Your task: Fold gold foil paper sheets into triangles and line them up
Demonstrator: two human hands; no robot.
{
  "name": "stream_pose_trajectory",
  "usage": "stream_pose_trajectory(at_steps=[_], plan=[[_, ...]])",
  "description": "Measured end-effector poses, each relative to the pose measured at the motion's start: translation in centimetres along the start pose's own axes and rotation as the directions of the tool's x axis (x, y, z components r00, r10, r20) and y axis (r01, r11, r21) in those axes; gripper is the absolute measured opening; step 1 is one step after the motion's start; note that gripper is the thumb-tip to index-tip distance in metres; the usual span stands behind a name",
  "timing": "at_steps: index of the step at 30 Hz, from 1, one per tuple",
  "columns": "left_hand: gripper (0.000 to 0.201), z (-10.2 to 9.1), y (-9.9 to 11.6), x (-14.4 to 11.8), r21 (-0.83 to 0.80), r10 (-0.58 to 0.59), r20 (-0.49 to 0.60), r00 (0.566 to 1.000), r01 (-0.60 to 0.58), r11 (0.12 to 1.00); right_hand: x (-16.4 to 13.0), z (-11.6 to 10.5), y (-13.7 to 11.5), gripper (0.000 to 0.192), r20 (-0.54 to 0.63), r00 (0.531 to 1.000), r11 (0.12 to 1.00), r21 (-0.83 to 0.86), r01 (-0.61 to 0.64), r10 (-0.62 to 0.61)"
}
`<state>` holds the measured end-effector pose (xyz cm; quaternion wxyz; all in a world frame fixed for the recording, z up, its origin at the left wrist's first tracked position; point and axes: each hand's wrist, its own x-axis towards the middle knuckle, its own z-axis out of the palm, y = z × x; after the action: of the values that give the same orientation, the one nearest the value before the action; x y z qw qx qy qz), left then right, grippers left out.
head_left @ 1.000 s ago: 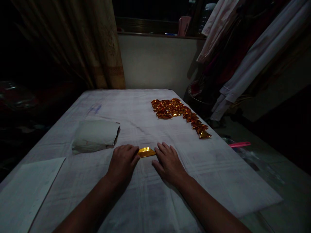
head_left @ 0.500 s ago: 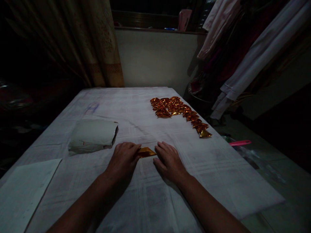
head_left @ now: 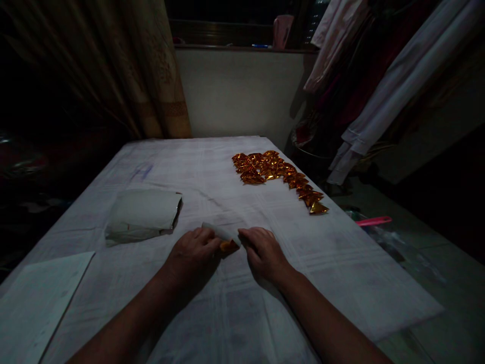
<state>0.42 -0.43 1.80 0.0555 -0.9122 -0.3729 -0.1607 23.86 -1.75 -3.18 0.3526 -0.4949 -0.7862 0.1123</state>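
Observation:
A small piece of gold foil paper (head_left: 229,246) lies partly folded on the cloth between my hands, its pale grey back raised as a strip along the far side. My left hand (head_left: 197,247) pinches its left end between thumb and fingers. Just right of the piece, my right hand (head_left: 263,250) rests with fingers stretched out and thumb apart. Its fingertips are close to the paper's right end; I cannot tell whether they touch it. Folded gold foil pieces (head_left: 261,167) sit in a cluster at the far right, trailing in a row to a single triangle (head_left: 318,208).
A white cloth (head_left: 227,318) covers the table. At left lie a pale grey stack or packet (head_left: 142,215) and a white sheet (head_left: 41,298). Clothes (head_left: 394,96) hang at right, a curtain (head_left: 162,76) at left. A pink handle (head_left: 374,221) shows beyond the right edge.
The foil piece has turned between my hands, and its pale back now shows. My right fingers have drawn slightly back and closer together. The view has shifted a little.

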Motion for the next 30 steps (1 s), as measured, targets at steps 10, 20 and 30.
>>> stream_pose_trajectory(at_steps=[10,20,30], plan=[[0.021,0.6,-1.2,-1.3,-0.246,-0.060,-0.045,0.997,0.047,0.968,0.2,-0.7,-0.8,0.047,0.114,0.993,0.999,0.031,0.024,-0.027],[0.039,-0.2,2.3,-3.0,-0.397,-0.029,-0.031,0.999,0.015,0.918,0.8,0.0,-1.0,0.045,0.161,0.961,0.970,-0.053,0.235,-0.224],[0.044,0.8,1.6,-3.5,-0.064,0.006,0.013,1.000,-0.005,0.998,1.3,-0.8,-1.7,0.004,0.150,0.952,0.939,-0.184,0.291,-0.266]])
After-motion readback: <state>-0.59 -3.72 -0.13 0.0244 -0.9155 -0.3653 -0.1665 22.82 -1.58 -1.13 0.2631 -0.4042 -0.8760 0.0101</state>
